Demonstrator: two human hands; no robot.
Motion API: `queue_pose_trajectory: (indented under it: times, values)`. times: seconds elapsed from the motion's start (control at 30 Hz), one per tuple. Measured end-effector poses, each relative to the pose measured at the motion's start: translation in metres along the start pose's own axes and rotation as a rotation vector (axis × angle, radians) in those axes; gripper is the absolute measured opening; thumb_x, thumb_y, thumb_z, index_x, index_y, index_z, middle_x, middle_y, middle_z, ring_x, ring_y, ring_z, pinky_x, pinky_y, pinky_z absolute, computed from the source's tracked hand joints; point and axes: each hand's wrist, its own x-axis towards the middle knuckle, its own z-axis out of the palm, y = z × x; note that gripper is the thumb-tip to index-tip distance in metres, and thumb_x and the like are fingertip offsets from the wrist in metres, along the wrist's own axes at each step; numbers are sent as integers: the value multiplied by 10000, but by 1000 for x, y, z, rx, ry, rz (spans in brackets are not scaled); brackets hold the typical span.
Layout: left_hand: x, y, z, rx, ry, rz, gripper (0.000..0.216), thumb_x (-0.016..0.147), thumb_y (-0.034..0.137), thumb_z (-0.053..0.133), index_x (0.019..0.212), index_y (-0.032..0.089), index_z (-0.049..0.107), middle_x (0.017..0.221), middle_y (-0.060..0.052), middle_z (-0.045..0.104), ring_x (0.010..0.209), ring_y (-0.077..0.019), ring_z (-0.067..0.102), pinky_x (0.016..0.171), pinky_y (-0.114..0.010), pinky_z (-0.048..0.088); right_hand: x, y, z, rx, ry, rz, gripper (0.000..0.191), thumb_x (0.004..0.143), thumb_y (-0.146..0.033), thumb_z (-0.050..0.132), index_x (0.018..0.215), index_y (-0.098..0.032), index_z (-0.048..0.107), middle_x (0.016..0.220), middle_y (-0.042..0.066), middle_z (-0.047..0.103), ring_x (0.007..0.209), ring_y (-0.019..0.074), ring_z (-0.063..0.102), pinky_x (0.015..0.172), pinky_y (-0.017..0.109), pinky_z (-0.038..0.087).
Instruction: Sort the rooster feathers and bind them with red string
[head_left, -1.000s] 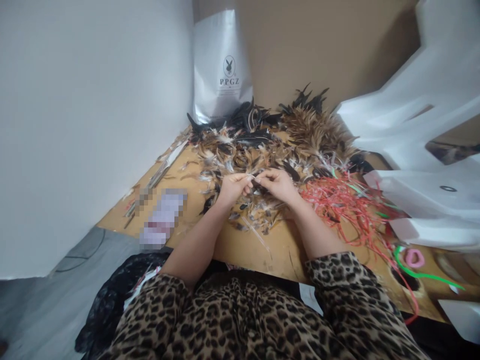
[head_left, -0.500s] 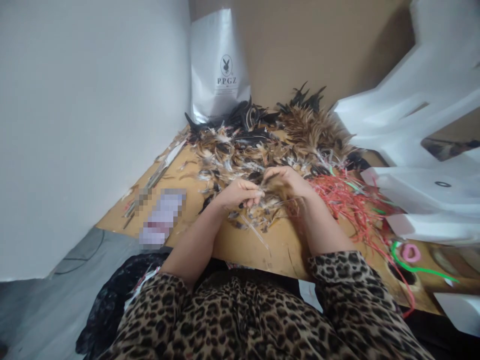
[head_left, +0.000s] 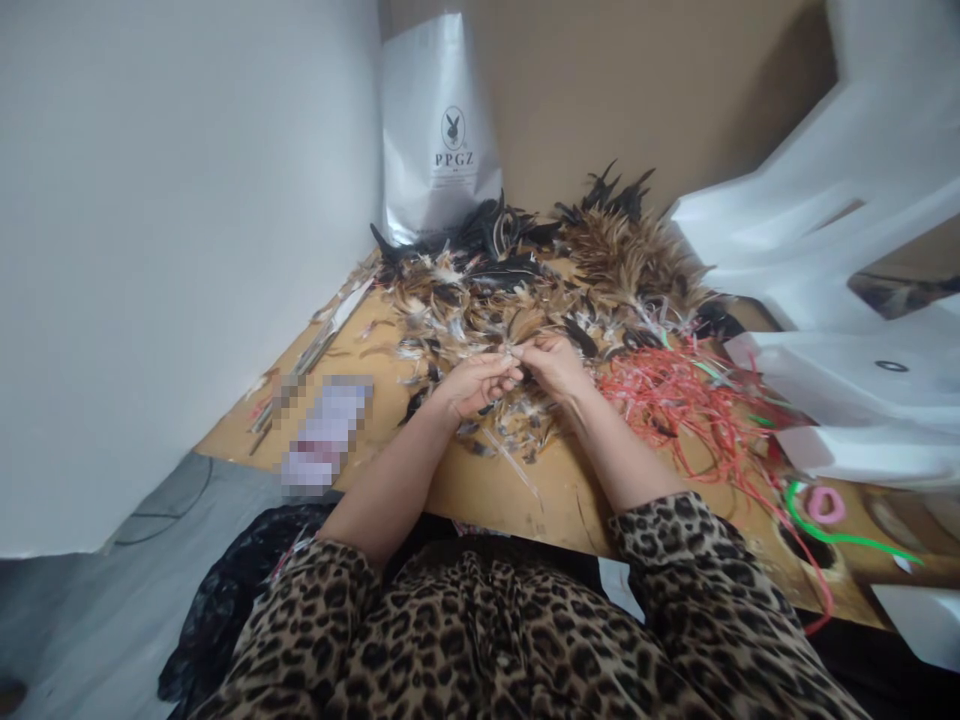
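My left hand (head_left: 480, 384) is closed, its thumb and forefinger pinched on the pale base of a small bunch of feathers (head_left: 528, 325). My right hand (head_left: 556, 368) meets it from the other side, fingertips pressed together at the same spot. Brown feather tips seem to rise from between the fingers, though they blend with the pile behind. That loose feather pile (head_left: 480, 290), brown, white and black, spreads over the wooden table (head_left: 480, 490) just beyond both hands. Small feather scraps (head_left: 517, 425) lie below my wrists.
Red plastic strips (head_left: 675, 400) tangle right of my right hand. White sewing machines (head_left: 847, 370) stand at the right, near a green strip (head_left: 847, 538) and a pink ring (head_left: 826, 505). A silver bag (head_left: 442, 130) stands at the back. Thin sticks (head_left: 307, 350) lie at the left.
My right hand has moved left and turned inward, so its fingertips now meet those of my left hand. The brown feathers that lay beside my right palm now appear above the fingertips.
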Motion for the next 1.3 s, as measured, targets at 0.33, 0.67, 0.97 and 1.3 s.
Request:
queue_pose_trajectory:
  times: [0.33, 0.67, 0.97, 1.3]
  values:
    - [0, 5, -3, 36, -63, -11, 281, 834, 325, 553, 994, 100, 608, 921, -150, 697, 648, -122, 660, 472, -156, 421, 3, 4, 0, 19, 139, 2, 232, 539, -303, 751, 585, -151, 581, 574, -20, 583, 534, 89, 512, 562, 232, 406]
    - [9, -6, -4, 460, 288, 225, 282, 785, 376, 585, 841, 104, 636, 737, -71, 657, 531, -94, 579, 459, -188, 401, 7, 4, -1, -109, 412, -101, 198, 543, -269, 701, 571, -163, 537, 561, -42, 540, 540, 83, 452, 582, 236, 367]
    - [-2, -6, -2, 1397, 256, 1023, 254, 806, 198, 536, 1042, 199, 631, 920, -60, 572, 857, -148, 534, 756, -269, 428, 5, 6, 3, -185, 378, -24, 159, 539, -258, 664, 567, -162, 540, 581, -32, 564, 574, 95, 488, 639, 246, 395]
    - [-1, -14, 3, 1566, 410, 1050, 159, 821, 247, 523, 909, 185, 640, 849, -62, 564, 856, -174, 510, 759, -291, 407, 3, 13, 11, -135, 373, 13, 177, 526, -265, 683, 539, -160, 541, 550, -32, 545, 522, 84, 446, 569, 237, 372]
